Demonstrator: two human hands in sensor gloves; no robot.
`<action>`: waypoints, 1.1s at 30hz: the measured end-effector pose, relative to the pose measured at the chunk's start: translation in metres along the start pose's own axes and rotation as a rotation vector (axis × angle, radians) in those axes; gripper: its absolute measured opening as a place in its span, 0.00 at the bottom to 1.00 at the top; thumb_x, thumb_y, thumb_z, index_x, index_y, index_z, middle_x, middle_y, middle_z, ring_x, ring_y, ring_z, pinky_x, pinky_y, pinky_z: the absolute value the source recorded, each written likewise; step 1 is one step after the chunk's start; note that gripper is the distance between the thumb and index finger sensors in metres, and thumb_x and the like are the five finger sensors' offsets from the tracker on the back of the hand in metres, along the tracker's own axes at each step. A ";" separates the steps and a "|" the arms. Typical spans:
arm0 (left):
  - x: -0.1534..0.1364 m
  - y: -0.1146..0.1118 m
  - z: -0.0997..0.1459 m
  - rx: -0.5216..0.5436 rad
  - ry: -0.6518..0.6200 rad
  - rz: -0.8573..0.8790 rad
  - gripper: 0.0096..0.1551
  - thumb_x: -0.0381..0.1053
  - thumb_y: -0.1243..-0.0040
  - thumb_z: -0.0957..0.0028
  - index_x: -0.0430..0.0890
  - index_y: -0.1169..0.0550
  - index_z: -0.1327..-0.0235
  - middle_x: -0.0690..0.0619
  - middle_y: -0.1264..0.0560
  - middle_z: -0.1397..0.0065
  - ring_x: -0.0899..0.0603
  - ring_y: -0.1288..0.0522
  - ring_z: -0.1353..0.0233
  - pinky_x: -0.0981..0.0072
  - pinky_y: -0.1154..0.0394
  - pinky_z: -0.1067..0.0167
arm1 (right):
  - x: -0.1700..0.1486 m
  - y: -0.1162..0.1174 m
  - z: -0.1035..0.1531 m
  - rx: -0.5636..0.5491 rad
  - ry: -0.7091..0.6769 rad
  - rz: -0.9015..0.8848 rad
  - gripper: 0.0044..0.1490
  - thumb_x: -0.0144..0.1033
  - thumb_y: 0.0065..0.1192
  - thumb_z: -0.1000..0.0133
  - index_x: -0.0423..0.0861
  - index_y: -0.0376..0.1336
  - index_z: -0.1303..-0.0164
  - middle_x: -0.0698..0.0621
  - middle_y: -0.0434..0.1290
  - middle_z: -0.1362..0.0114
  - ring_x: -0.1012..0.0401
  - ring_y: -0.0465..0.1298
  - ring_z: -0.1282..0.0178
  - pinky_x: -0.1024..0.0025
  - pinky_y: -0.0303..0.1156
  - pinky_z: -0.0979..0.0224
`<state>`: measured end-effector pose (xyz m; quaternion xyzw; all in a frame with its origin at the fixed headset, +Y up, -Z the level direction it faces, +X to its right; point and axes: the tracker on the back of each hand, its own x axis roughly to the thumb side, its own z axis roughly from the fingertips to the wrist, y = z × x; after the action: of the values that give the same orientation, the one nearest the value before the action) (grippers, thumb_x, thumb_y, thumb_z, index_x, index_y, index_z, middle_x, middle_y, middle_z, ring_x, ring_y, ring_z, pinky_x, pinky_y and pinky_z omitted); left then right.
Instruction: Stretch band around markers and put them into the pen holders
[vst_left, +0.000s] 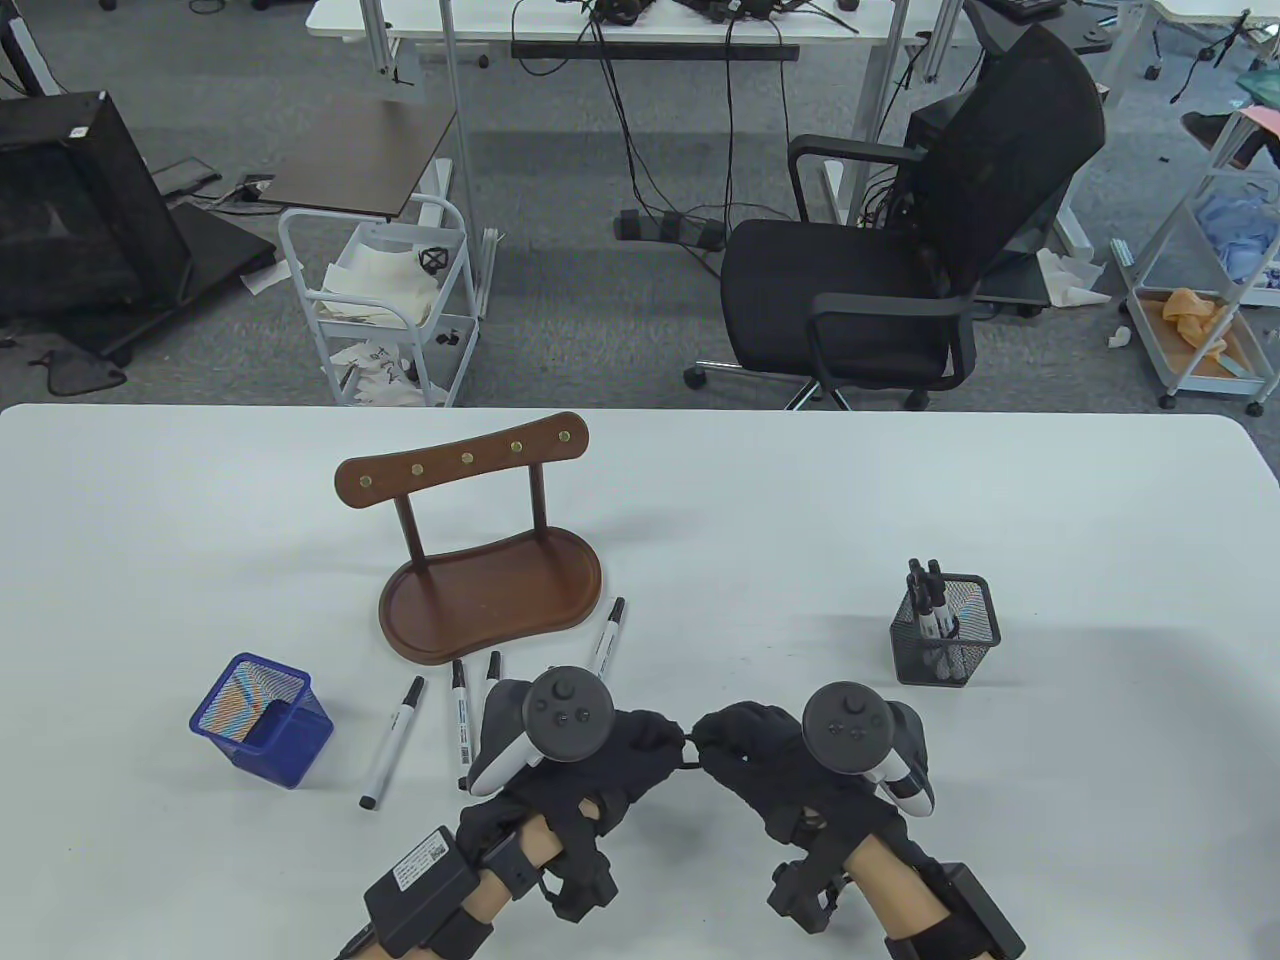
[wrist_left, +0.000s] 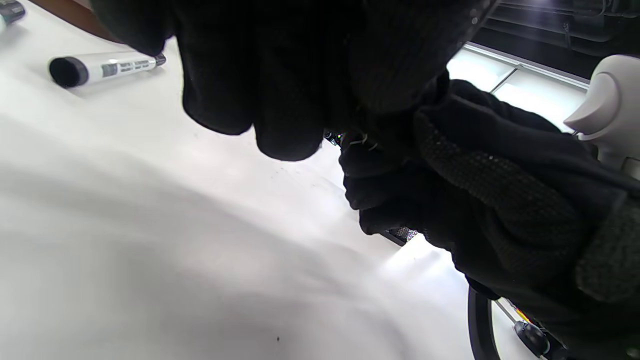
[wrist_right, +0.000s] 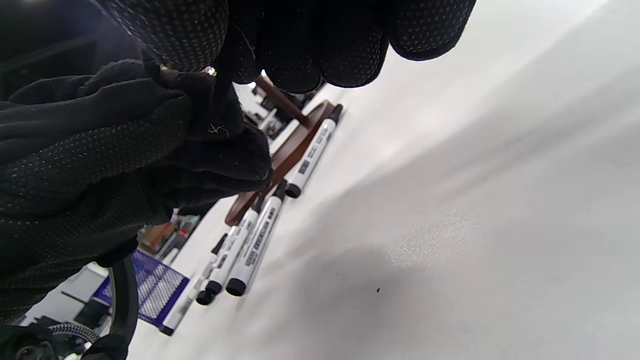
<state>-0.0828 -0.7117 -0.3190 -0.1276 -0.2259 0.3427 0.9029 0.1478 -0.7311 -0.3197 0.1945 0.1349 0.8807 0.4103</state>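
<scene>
Black gloves meet above the white desk (vst_left: 900, 500) — my left hand (vst_left: 580, 770) and right hand (vst_left: 790, 770) each pinch an end of a thin dark band (vst_left: 690, 752), so both grips are clamped on it (fingertips nearly touching). Four loose markers (vst_left: 392, 742) lie beside the wooden stand (vst_left: 490, 590), near the blue pen holder (vst_left: 262, 720). More markers stand in the black mesh holder (vst_left: 945, 630) — well right.

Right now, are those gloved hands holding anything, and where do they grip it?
A thin dark band, stretched between them: the left hand pinches one end with its fingertips, the right hand the other. No marker is held.
</scene>
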 end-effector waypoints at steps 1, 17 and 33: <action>0.000 0.000 0.000 -0.001 -0.004 0.005 0.21 0.49 0.35 0.39 0.39 0.18 0.39 0.39 0.15 0.35 0.30 0.22 0.29 0.28 0.37 0.29 | 0.000 0.000 0.000 -0.003 0.001 -0.007 0.23 0.47 0.61 0.41 0.55 0.65 0.36 0.53 0.71 0.26 0.51 0.71 0.28 0.47 0.66 0.22; -0.026 0.011 -0.003 -0.037 -0.019 0.267 0.20 0.51 0.39 0.37 0.44 0.18 0.37 0.42 0.15 0.33 0.31 0.24 0.26 0.27 0.37 0.28 | -0.011 -0.007 -0.002 0.191 -0.154 -0.629 0.20 0.45 0.64 0.41 0.57 0.69 0.39 0.56 0.72 0.21 0.52 0.69 0.23 0.45 0.60 0.18; -0.021 0.008 -0.007 -0.051 -0.086 0.512 0.20 0.51 0.43 0.35 0.46 0.22 0.35 0.44 0.18 0.29 0.31 0.27 0.23 0.27 0.39 0.27 | -0.011 0.024 -0.019 0.558 -0.180 -0.877 0.26 0.48 0.57 0.38 0.45 0.69 0.38 0.50 0.84 0.41 0.57 0.84 0.55 0.50 0.75 0.37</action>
<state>-0.0981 -0.7204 -0.3346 -0.1885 -0.2331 0.5596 0.7727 0.1298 -0.7563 -0.3299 0.2967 0.3972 0.5364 0.6830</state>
